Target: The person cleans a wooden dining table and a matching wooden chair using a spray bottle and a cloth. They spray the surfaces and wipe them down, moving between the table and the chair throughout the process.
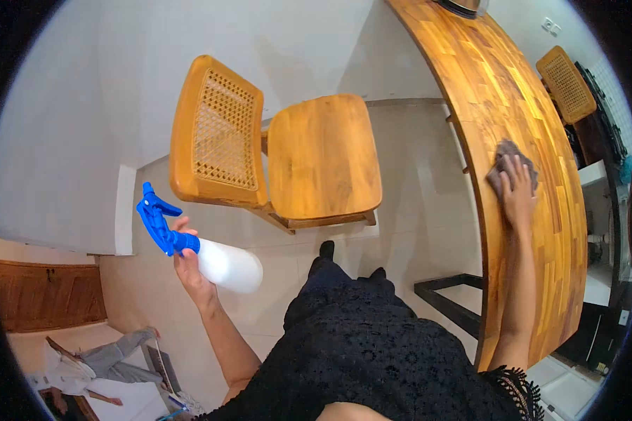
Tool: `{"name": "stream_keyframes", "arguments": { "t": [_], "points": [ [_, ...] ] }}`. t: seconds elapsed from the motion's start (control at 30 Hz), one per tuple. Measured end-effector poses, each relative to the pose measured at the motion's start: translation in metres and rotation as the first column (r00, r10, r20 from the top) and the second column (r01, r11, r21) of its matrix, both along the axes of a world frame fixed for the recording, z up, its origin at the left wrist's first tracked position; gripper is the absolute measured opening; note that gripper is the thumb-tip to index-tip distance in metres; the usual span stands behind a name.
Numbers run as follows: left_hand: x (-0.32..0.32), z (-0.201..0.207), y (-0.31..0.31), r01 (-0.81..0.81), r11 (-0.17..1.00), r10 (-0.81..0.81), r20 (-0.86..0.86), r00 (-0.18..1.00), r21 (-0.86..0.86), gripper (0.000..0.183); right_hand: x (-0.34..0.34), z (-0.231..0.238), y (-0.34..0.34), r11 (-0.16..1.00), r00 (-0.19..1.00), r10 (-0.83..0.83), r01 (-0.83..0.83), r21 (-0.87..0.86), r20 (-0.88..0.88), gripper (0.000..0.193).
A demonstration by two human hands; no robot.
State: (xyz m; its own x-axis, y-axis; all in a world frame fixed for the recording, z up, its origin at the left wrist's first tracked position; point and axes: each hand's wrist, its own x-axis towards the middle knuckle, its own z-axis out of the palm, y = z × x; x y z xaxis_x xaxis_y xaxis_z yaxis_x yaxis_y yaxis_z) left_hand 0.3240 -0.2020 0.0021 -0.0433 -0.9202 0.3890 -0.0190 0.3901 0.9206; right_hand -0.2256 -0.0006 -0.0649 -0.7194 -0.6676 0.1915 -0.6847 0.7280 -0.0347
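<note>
Here, the fingers of the left hand are gripping a white spray bottle at its neck, just below the blue trigger head. The fingers of the right hand are lying extended and slightly spread over a grey-brown cloth, which is resting on the wooden counter, nearer its left edge. Farther forward, left of the counter, a wooden chair with a woven cane backrest is standing on the pale floor. Beyond the counter, a second cane backrest is showing. At lower left, well apart, another person in grey trousers is appearing near brown wooden doors.
</note>
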Motion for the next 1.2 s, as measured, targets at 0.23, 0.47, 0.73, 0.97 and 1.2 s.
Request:
{"name": "stream_keyframes", "arguments": {
  "t": [0.23, 0.47, 0.73, 0.97, 1.2],
  "points": [
    [0.053, 0.006, -0.074, 0.115, 0.992, -0.116, -0.017, 0.993, -0.050, 0.054, 0.052, 0.018, -0.104, 0.883, 0.996, 0.050, -0.077, -0.462, -0.070, 0.028],
    [0.068, 0.024, -0.164, 0.587, 0.809, -0.585, -0.065, 0.808, 0.022, 0.051, 0.173, -0.071, -0.229, 0.891, 0.811, 0.285, -0.027, -0.454, 0.510, 0.039],
    [0.073, 0.053, -0.228, 0.540, 0.838, -0.487, -0.339, 0.805, 0.077, 0.049, 0.190, -0.124, -0.148, 0.848, 0.263, 0.150, 0.461, -0.261, 0.953, 0.051],
    [0.087, 0.100, -0.294, 0.135, 0.971, -0.100, 0.175, 0.979, -0.197, 0.059, 0.145, 0.047, -0.054, 0.312, 0.473, 0.276, 0.779, -0.543, 0.837, 0.048],
    [0.034, 0.058, -0.352, -0.081, 0.976, 0.102, 0.093, 0.990, -0.204, 0.049, 0.054, 0.129, 0.129, -0.459, 0.871, -0.173, 0.342, -0.820, 0.460, 0.047]
  ]
}}
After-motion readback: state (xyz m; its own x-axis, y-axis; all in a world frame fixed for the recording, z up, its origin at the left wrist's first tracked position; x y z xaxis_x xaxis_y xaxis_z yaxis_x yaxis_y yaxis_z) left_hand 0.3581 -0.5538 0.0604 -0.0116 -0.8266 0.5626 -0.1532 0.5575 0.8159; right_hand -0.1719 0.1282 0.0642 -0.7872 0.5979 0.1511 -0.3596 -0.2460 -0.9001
